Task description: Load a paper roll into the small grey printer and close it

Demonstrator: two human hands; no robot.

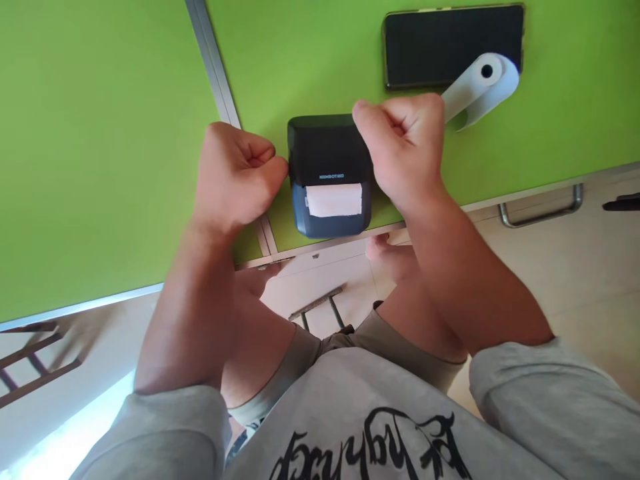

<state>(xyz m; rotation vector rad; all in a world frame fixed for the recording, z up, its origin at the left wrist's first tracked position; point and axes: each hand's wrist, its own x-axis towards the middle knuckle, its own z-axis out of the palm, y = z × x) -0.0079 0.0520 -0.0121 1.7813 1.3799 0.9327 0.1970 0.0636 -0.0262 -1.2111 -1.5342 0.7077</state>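
Note:
A black and dark blue label printer (330,150) sits on the green table near its front edge, and a strip of white paper (334,200) lies across its lower front. My left hand (243,175) is a closed fist at the printer's left side, its thumb side against or very near the casing. At the upper right corner of the printer is my right hand (404,143), also closed. Nothing shows inside either fist. Beyond my right hand, a partly unrolled white paper roll (487,72) stands with its loose tail running behind the knuckles.
A black phone (435,47) lies at the back right, partly covered by the paper roll. A metal strip (213,60) divides the green table (100,153). Below the front edge are a metal handle (543,210), my legs and a metal frame on the floor.

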